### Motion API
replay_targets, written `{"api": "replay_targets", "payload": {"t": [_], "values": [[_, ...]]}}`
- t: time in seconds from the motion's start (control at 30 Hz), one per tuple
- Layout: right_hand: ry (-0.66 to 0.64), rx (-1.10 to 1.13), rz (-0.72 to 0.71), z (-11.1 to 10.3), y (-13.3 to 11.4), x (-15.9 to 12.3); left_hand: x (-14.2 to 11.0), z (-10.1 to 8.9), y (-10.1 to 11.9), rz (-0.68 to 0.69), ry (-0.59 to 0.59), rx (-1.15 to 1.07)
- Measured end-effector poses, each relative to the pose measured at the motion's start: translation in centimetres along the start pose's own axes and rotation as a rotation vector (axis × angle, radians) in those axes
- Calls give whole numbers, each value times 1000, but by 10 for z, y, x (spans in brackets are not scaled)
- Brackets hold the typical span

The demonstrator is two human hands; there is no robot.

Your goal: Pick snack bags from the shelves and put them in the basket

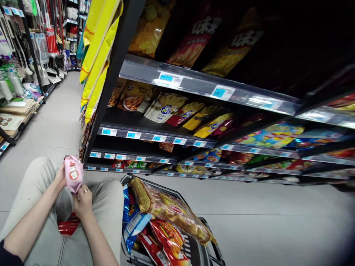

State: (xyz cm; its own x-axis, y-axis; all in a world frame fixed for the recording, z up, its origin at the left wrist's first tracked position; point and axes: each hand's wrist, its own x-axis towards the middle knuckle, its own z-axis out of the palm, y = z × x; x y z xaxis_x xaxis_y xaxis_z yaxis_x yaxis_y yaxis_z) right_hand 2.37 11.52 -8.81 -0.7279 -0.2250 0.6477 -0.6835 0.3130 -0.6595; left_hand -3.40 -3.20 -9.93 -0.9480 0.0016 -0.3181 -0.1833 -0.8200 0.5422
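Note:
A small pink snack packet (74, 170) with red and white lettering is held up in front of my knees. My left hand (60, 178) grips its left side, fingers partly hidden behind it. My right hand (83, 201), with a ring on one finger, pinches the packet's lower end. Below the hands, between my legs, something shiny and red (68, 226) shows; I cannot tell what it is. Right of my knees stands a dark shopping basket (185, 197) holding several bags of snacks, among them a long clear bag of bread (174, 208), a red bag (169, 236) and a blue bag (135, 227).
Black shelves (172, 138) with price tags and bagged snacks run from ahead of me to the right. Yellow bags (97, 55) hang on the shelf's end. Across the aisle floor (59, 122), a rack at left carries brushes and cleaning tools (41, 48).

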Motion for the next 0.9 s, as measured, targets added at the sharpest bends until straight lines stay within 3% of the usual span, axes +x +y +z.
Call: {"api": "replay_targets", "payload": {"t": [0.17,0.3,0.43,0.53,0.67,0.9], "values": [[145,396,555,-4,29,1,9,3,-4,3,123,73],[214,670,867,-5,49,2,3,11,-14,25,167,174],[344,849,1121,-3,54,-1,1,19,-21,59,195,268],[385,985,1218,-2,52,1,3,22,-26,63,215,346],[419,1110,1247,-1,52,8,6,22,-31,72,233,428],[538,1081,1281,-16,77,15,5,29,-30,-38,89,482]]}}
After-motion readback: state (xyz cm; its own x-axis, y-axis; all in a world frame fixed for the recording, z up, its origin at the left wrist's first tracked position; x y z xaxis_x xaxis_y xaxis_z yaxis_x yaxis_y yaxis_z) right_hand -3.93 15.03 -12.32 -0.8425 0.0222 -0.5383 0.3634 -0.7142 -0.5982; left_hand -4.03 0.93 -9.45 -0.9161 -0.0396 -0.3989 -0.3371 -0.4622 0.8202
